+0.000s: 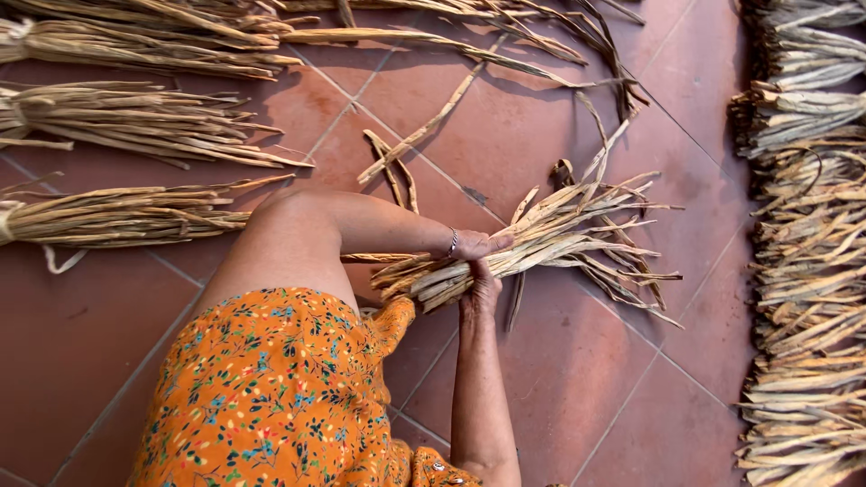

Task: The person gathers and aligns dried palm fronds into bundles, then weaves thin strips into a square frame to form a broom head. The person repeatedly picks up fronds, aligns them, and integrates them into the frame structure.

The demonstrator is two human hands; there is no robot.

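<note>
Head view: a bundle [532,243] of dried strips is held near the middle of the tiled floor [559,388], its long axis running from near left to far right, loose tips fanning right. The right hand [481,287] is closed under its near end; the left hand [483,243] is clenched over the same end. Tied bundles [126,122] are laid far left, well apart.

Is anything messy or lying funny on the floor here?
Yes, a little. A few loose dried strips lie scattered on the red tile floor, apart from the neat tied bundles on the left. One curls in a loop. Both hands, left hand and right hand, hold another bundle.
</note>
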